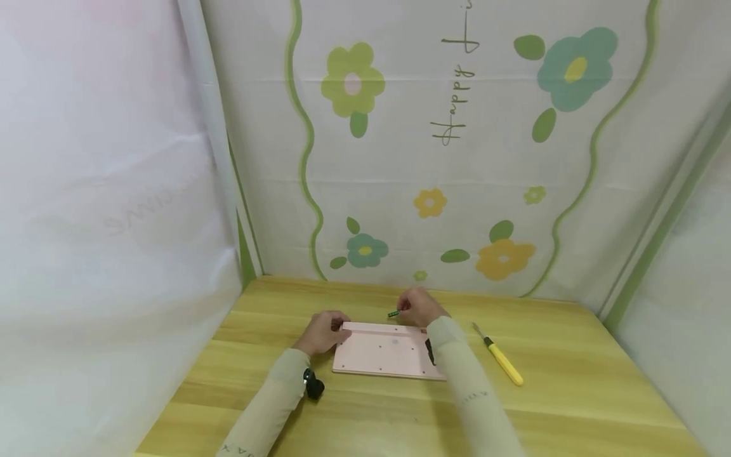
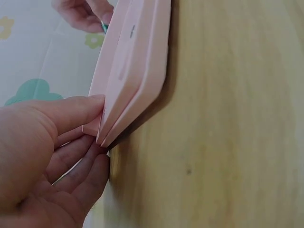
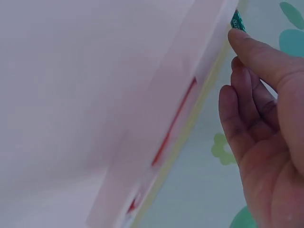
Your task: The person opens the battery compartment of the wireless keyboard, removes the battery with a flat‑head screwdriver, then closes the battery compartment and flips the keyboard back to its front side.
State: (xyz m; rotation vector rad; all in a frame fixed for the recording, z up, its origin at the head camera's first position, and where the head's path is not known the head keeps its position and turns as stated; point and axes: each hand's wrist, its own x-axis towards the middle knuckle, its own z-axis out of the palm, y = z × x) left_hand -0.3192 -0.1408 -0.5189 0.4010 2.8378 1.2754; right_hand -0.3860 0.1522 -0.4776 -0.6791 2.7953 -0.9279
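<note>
A pink keyboard (image 1: 379, 352) lies underside up on the wooden table, small screw holes dotting its back. My left hand (image 1: 322, 333) pinches its far left corner, with the thumb (image 2: 78, 111) on the upper face and the fingers curled at the edge below. Just beyond the far edge, my right hand (image 1: 421, 308) pinches a small green battery (image 1: 393, 313) between thumb and fingertips. White lettering shows on the battery (image 3: 237, 21) in the right wrist view. Along the keyboard's raised far strip, a slot with a red edge (image 3: 175, 121) shows. My right forearm hides the keyboard's right end.
A screwdriver (image 1: 502, 363) with a yellow handle lies on the table (image 1: 571, 374) to the right of the keyboard. A flowered white curtain (image 1: 400, 158) hangs behind the table, and white sheets (image 1: 114, 254) close off both sides.
</note>
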